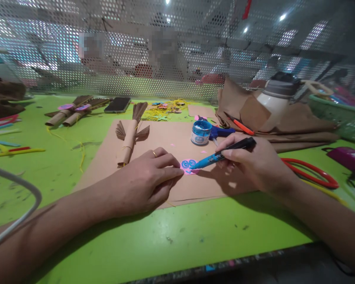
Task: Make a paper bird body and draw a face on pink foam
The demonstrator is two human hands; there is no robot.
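A small pink paper circle [189, 171] with blue swirls and a short blue line drawn on it lies on a sheet of brown paper [165, 136]. My left hand [149, 179], ring on one finger, has its fingers bent together and their tips pressing the circle's left edge. In my right hand [248, 159] is a blue marker [213, 158] with a black end, its tip touching the circle. Just behind stands an open jar of blue paint [200, 132]. Left of it, a rolled brown paper figure [130, 138] with pleated wings and tail rests on the sheet.
Two similar paper figures [72, 111] and a phone [117, 105] lie at the back left. Yellow string and scraps [168, 108] sit behind the sheet. Scissors [239, 123], folded brown paper [245, 108], a white bottle [275, 98] and a green basket [337, 118] are to the right. A perforated screen [136, 51] borders the table.
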